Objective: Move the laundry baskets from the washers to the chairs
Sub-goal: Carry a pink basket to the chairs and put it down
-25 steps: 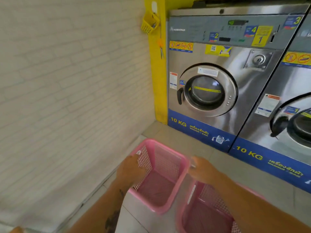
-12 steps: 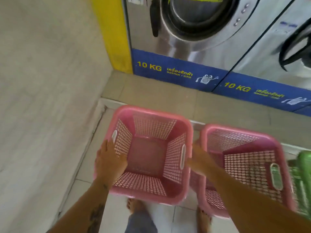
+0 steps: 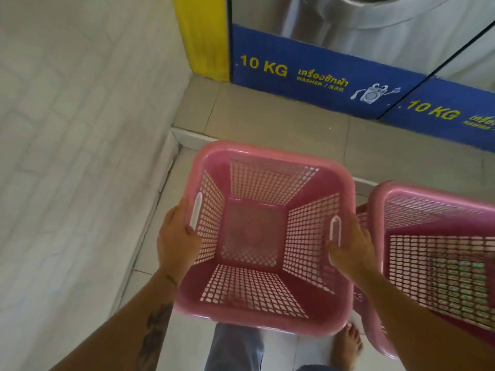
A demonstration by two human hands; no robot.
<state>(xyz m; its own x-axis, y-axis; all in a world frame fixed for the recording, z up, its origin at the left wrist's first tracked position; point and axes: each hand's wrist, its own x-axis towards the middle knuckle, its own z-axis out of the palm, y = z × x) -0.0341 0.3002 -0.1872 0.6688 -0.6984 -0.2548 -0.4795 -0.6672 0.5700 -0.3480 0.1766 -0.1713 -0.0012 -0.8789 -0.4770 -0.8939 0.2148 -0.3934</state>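
On the blue strip [image 3: 308, 73] along the foot of the washer [image 3: 348, 25] in front of me I read "10 KG" in yellow, then a line of Thai script, and under it, smaller, "WASHER /" with characters too small for me to make out. The blue strip of the next washer [image 3: 471, 62] to the right also says "10 KG", with Thai script cut off at the edge.

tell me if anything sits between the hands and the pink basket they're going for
Nothing does. The left hand and right hand already grip opposite rims of the pink basket. A second pink basket stands close beside it.
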